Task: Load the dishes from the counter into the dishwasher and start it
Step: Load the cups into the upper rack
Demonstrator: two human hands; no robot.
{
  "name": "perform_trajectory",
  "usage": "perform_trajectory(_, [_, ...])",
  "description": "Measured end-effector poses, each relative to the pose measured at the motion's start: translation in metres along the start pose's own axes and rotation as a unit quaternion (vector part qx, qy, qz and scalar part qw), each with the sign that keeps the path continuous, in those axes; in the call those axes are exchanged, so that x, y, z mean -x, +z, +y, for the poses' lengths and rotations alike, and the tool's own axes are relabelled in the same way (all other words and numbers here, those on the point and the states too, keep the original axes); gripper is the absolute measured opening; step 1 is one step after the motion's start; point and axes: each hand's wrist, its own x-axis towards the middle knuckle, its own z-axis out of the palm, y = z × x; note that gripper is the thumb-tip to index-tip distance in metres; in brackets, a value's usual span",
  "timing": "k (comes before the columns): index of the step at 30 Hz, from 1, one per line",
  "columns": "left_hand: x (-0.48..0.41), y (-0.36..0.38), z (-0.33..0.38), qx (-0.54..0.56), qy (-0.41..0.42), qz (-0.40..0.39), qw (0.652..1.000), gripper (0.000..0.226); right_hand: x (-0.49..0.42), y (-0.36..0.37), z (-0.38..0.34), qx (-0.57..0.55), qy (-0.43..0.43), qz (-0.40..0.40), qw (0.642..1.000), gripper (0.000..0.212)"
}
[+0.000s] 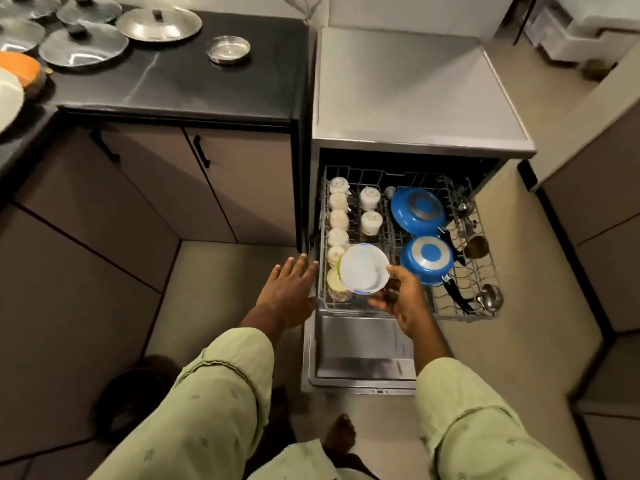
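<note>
The right hand [398, 296] gripped one white plate [363, 268] above the dishwasher rack [464, 317], beside two blue pans [417, 211] and two rows of cups [370, 197], the left hand [287, 289] spread open alongside, one steel dish [228, 49] on the counter [173, 88]

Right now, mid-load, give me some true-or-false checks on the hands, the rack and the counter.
1. The right hand holds a white plate over the pulled-out rack. True.
2. The left hand grips a cup. False: its fingers are straight and hold nothing, beside the rack's left edge.
3. Two blue pans lie bottom up in the rack. True.
4. Nothing is left on the counter. False: several lids and a small steel bowl sit there.
</note>
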Motion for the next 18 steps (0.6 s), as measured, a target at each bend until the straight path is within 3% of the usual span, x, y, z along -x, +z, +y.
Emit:
perform_trajectory(7, [-0.036, 0.012, 0.031, 0.000, -0.010, -0.035, 0.999, 0.076, -0.033, -0.044, -0.009, 0.080, -0.011, 0.027, 0.996, 0.028])
perform_trajectory(18, [-0.155, 0.032, 0.008, -0.010, -0.008, -0.079, 0.997, 0.079, -0.125, -0.057, -0.022, 0.167, -0.015, 0.069, 0.983, 0.012])
